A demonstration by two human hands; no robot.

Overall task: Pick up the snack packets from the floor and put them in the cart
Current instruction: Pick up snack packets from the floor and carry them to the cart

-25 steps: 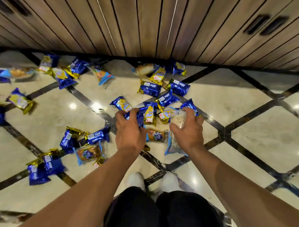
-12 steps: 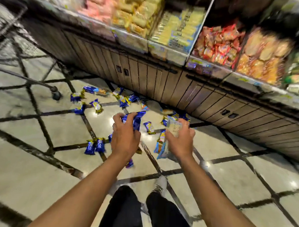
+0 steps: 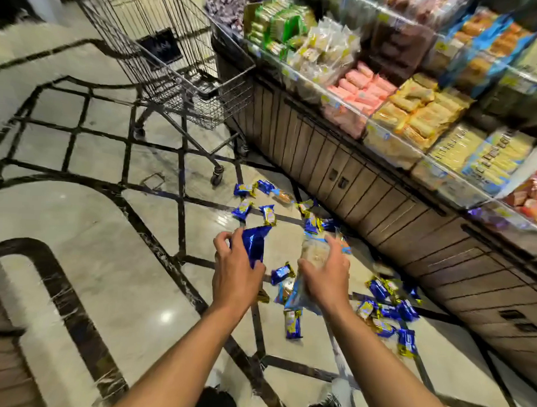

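Holding packets above the floor

Both forearms are stretched forward, backs of the hands up. A blue packet is gripped in the curled fingers of the left hand. A pale clear packet is clasped by the right hand. More scattered packets are seen on the floor below and right of the hands. The wire cart is seen well ahead of the left hand.

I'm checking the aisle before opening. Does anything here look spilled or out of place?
Yes. Many blue snack packets lie scattered on the marble floor along the shelf base. The cart looks empty. The left hand and right hand each hold packets.
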